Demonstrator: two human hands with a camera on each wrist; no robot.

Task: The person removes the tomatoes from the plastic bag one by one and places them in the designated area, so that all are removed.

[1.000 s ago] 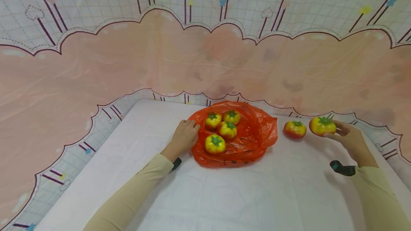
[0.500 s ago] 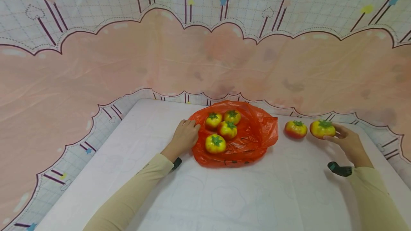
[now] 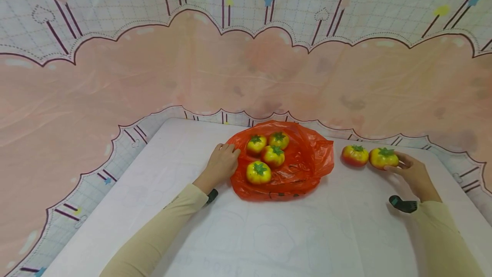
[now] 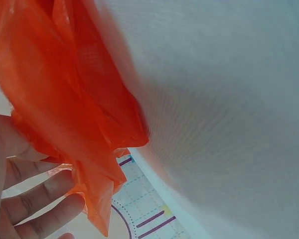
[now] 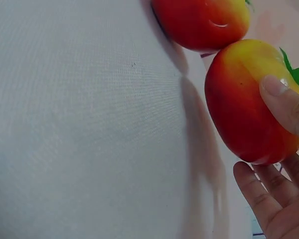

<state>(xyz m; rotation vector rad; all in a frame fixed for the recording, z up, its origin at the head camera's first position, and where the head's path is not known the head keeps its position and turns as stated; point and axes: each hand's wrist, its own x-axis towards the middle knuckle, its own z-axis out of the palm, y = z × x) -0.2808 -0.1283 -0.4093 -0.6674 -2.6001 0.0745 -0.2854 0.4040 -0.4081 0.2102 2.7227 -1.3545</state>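
Note:
An orange plastic bag (image 3: 296, 170) lies open on the white table (image 3: 269, 234) with several yellow-red tomatoes (image 3: 258, 172) on it. My left hand (image 3: 222, 163) grips the bag's left edge (image 4: 74, 124), its fingers (image 4: 35, 204) curled under the film. My right hand (image 3: 410, 170) holds a yellow-red tomato (image 3: 383, 157) at the table's right, thumb (image 5: 284, 102) on its top (image 5: 249, 104). Right beside it, on its left, sits another tomato (image 3: 354, 155), redder (image 5: 202, 22), nearly touching.
A pink and checked patterned cloth (image 3: 246, 67) hangs behind the table and drapes round its edges. Black wrist straps (image 3: 401, 204) sit at both cuffs. The near half of the table is bare white cloth.
My right hand has brought its tomato down and to the left, so it now sits close beside the redder tomato. The left hand and bag stay put.

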